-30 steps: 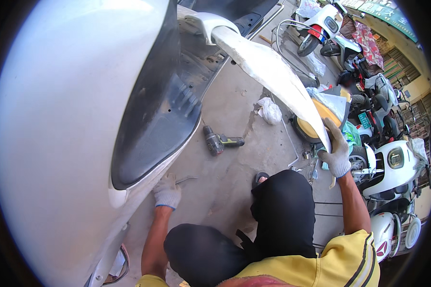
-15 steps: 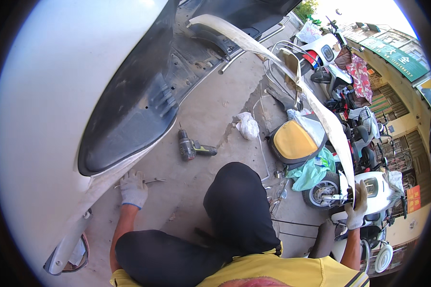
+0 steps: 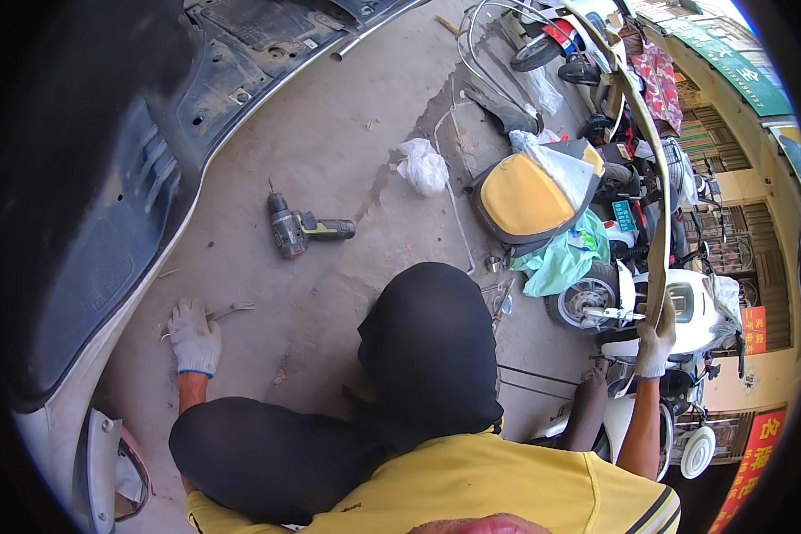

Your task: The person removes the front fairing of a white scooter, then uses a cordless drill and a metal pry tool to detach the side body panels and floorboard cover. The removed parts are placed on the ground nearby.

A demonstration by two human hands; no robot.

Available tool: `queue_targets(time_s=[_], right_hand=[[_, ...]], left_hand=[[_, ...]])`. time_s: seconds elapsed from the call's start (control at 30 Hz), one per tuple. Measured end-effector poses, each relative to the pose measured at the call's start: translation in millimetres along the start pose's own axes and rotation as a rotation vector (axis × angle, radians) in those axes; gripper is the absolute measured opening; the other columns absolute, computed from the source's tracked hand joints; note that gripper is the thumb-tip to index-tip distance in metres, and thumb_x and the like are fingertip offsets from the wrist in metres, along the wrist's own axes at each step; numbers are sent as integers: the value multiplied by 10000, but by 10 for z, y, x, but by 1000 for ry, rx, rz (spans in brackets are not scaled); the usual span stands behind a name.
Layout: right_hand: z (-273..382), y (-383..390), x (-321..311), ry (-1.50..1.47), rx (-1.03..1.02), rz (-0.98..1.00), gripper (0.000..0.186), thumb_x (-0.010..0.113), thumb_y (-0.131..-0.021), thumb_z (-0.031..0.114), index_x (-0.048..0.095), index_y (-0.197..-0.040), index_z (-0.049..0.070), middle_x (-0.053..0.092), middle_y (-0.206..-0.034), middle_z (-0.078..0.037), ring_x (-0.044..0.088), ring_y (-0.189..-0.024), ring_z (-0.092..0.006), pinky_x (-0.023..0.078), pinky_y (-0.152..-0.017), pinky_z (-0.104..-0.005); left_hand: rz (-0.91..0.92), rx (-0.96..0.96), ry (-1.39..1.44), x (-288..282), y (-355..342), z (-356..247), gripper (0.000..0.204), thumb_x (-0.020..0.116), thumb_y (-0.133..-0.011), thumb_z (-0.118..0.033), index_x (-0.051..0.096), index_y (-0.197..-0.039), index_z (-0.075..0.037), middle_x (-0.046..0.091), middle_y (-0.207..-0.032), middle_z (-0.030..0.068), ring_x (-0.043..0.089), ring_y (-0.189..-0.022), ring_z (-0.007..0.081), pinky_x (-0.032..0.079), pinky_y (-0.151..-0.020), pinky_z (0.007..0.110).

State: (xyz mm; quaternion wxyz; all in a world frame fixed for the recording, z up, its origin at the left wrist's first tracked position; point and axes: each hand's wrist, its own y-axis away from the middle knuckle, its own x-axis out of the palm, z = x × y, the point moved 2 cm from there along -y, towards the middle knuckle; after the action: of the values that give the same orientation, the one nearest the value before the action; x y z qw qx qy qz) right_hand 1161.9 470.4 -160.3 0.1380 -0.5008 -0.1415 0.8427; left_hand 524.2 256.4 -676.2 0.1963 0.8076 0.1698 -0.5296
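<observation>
My left hand (image 3: 194,340), in a pale work glove with a blue cuff, is low over the ground. Its fingers are curled over a thin metal hand tool (image 3: 233,310), whose forked end sticks out to the right; the rest is hidden beneath the glove. At the right, my gloved right hand (image 3: 655,345) grips the lower end of a long, narrow, cream trim strip (image 3: 660,200). The strip rises upright from that hand and curves away at the top. Beside my left hand is the dark underside of a scooter body (image 3: 89,222) with a pale edge.
A cordless drill (image 3: 289,230) and a crumpled white bag (image 3: 423,167) lie on the ground ahead. Beyond my knee are a yellow-and-black scooter seat (image 3: 521,191) and a green plastic bag (image 3: 565,258). Parked scooters (image 3: 681,307) line the right. A mirror-like part (image 3: 129,476) sits lower left.
My view has shifted, and the scooter body now fills less of the left side. The strip has swung rightward and stands more upright in my right hand. My left hand stays by the tool.
</observation>
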Motion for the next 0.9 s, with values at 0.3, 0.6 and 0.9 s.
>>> queue_targets(time_s=[0.3,0.6,0.9], right_hand=[[-756,-32,659,-247,150,32,694,635,-809,56,579,-1497,-16,742,-1121,-121,664,-913,-131,512,-749,-235],[-1011,-72,586,-261,221,-65,694,615,-769,5,613,-1462,-40,724,-1134,-135,700,-912,-189,562,-776,-293],[-532,-2027,2461,207,208,89,735,794,-675,269,711,-1330,-53,771,-1181,-200,730,-1020,-290,550,-943,-361]], left_hand=[[-109,6,8,-29,47,62,332,707,-740,-83,623,-1061,-84,590,-1125,172,586,-1117,409,469,-932,541],[-86,-55,0,-56,69,-32,335,713,-740,-98,629,-1064,-96,603,-1153,172,590,-1149,403,470,-942,545],[-27,-70,-7,-92,38,-12,351,726,-744,-110,646,-1086,-103,611,-1195,161,590,-1172,389,462,-971,534]])
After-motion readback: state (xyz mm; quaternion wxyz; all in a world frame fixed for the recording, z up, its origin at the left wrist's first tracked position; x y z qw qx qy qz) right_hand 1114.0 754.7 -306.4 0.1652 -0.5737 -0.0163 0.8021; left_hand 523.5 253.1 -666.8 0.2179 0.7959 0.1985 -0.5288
